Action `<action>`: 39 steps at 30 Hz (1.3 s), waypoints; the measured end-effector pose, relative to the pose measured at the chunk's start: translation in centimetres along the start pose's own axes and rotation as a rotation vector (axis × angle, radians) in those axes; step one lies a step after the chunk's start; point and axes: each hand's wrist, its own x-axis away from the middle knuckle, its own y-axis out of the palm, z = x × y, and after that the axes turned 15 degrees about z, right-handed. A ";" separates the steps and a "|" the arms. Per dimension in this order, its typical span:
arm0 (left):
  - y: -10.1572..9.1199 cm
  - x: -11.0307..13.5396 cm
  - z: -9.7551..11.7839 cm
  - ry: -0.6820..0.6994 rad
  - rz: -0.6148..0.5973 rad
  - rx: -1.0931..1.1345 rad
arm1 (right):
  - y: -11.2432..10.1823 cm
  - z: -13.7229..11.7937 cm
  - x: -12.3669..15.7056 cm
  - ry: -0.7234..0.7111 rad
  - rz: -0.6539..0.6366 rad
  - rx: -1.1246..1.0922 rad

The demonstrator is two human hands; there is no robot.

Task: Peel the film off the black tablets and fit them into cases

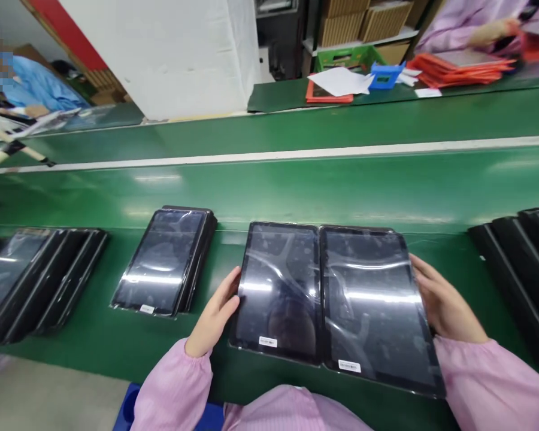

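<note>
Two black tablets in clear plastic wrap lie side by side before me on the green bench. My left hand (pixel 213 314) grips the left edge of the left tablet (pixel 281 293), fingers curled around it. My right hand (pixel 444 305) holds the right edge of the right tablet (pixel 377 311), thumb on its rim. Each tablet carries a small white label near its lower edge. Pink sleeves cover both my arms.
A short stack of wrapped tablets (pixel 164 260) lies to the left, a fanned row of them (pixel 36 281) further left, and another row (pixel 521 263) at the right. A green conveyor belt (pixel 296 191) runs behind. Other people work at the far left and far right.
</note>
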 end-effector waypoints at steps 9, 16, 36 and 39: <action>-1.1 4.9 1.3 0.494 -0.164 -0.694 | 3.1 -2.5 -3.0 -0.239 0.186 0.212; -3.1 3.0 1.9 0.856 -0.131 -0.640 | 2.5 -1.7 -2.9 -0.294 0.157 0.213; -2.3 1.8 3.6 1.080 -0.230 -0.682 | 9.0 -6.3 3.1 -1.028 -0.417 0.906; -2.0 1.4 3.9 1.027 -0.281 -0.686 | 9.5 -5.4 2.3 -0.980 -0.469 0.790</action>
